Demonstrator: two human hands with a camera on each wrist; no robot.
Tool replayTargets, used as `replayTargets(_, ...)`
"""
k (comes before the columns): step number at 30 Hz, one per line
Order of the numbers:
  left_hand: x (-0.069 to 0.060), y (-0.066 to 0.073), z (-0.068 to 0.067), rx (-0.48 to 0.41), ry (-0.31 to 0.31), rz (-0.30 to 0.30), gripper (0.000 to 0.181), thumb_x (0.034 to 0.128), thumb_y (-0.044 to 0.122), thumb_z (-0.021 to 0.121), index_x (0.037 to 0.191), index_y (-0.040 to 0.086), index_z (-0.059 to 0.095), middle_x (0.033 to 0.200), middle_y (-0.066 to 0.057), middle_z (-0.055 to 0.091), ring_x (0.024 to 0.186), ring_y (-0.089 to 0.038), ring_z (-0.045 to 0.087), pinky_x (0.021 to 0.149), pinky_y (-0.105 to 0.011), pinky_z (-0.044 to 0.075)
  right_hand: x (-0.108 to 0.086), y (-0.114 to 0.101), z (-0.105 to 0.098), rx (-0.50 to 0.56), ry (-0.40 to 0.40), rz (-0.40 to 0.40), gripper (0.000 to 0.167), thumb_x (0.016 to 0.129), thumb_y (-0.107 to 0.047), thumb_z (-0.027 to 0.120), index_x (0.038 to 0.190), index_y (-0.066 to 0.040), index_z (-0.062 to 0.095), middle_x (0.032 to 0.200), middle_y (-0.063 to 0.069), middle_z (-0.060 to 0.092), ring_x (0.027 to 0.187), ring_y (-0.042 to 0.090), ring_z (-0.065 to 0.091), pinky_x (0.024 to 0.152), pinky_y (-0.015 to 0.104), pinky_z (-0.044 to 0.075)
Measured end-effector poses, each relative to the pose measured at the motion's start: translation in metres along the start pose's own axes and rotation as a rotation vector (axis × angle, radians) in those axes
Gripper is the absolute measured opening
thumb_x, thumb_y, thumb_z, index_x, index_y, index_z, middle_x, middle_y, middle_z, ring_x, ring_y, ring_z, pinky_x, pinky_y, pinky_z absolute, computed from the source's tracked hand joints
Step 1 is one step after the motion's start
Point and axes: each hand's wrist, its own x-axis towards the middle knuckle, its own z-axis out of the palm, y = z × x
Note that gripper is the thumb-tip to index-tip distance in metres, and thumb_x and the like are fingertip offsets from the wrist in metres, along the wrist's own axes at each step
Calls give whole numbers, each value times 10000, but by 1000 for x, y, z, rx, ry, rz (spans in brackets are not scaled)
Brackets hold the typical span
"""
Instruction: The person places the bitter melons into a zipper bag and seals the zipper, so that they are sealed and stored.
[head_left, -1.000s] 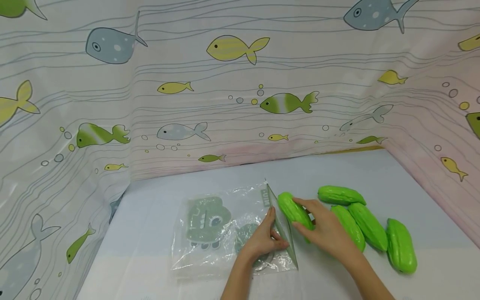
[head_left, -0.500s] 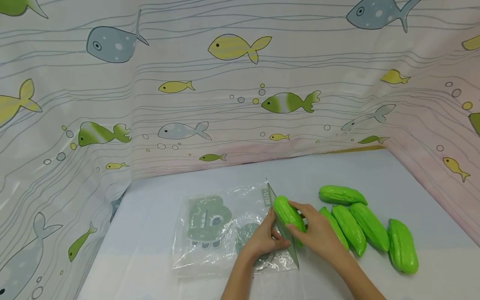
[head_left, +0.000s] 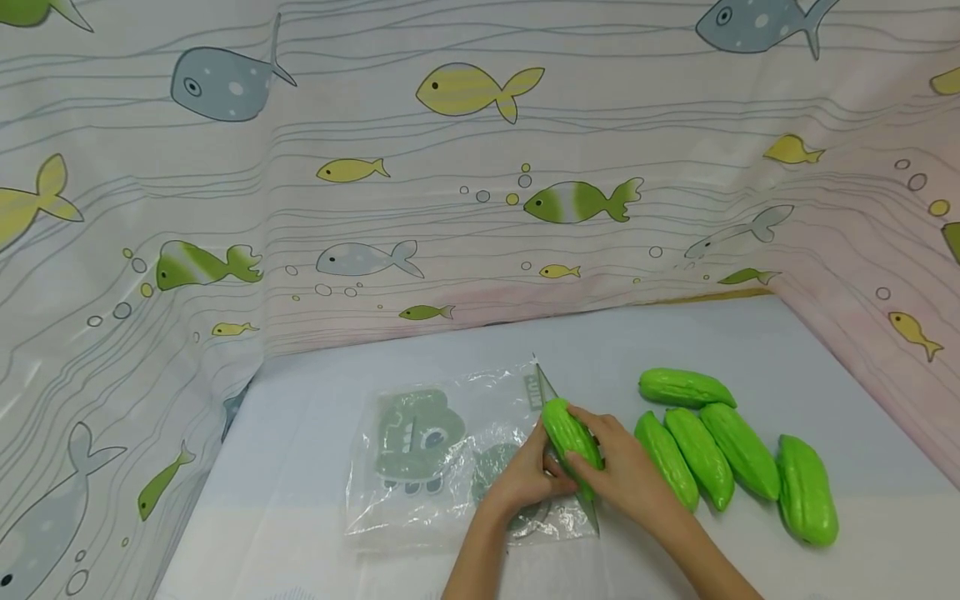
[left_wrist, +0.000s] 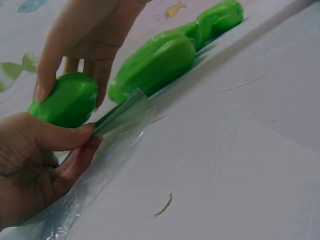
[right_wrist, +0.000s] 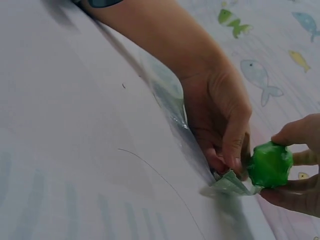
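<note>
The green gourd (head_left: 570, 433), pinched by the right hand (head_left: 624, 462) at the three-o'clock end of the plastic bag (head_left: 480, 408), risked snagging because the opening, its edge pinched by the left hand (head_left: 527, 477), looked narrow.

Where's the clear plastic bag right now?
In the head view, the clear cartoon-printed plastic bag lies left of five oblong green objects, its edge pinched by the left hand.

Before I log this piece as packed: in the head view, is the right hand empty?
No: the right hand grips a ridged green piece at the opening of the clear bag.
</note>
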Motion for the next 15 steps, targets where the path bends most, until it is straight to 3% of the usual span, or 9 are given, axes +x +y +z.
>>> replayTargets(5, 0, 2, 0, 34, 12, 26, 961, 626, -62, 782, 1429, 244, 354, 967, 7, 619, 658, -95, 593, 635, -259, 527, 0, -2, 2, -9, -15, 40, 639, 845, -224, 740, 1411, -87, 476, 1137, 134, 594, 845, 169, 580, 683, 324, 505)
replayTargets(8, 0, 1, 0, 19, 2, 9, 1023, 634, -79, 768, 1490, 227, 298, 1163, -52, 597, 659, -102, 596, 625, -257, 525, 1, -2, 3, -18, -16, 72, 648, 836, -223, 747, 1396, -49, 471, 1124, 138, 598, 878, 211, 603, 705, 357, 520)
replayTargets(11, 0, 1, -1, -22, -18, -21, 1089, 659, -99, 749, 1549, 130, 165, 1491, -144, 358, 661, -106, 606, 599, -242, 519, 0, -1, 3, -41, -25, 105, 650, 836, -233, 747, 1386, -31, 467, 1116, 153, 596, 904, 256, 613, 717, 400, 527)
replayTargets(14, -2, 2, -1, -48, -27, -44, 1109, 679, -102, 732, 1544, 49, 55, 1598, -135, 54, 666, -94, 606, 574, -217, 502, 0, 1, 3, -82, -33, 124, 642, 840, -258, 744, 1377, -32, 474, 1111, 167, 592, 893, 276, 612, 697, 422, 524)
replayTargets(15, -2, 3, -2, -52, -26, -44, 1106, 678, -103, 731, 1544, 49, 60, 1599, -132, 48, 664, -94, 603, 565, -216, 497, 0, 1, 3, -92, -35, 126, 640, 841, -265, 742, 1374, -33, 477, 1107, 167, 591, 879, 274, 611, 689, 421, 522)
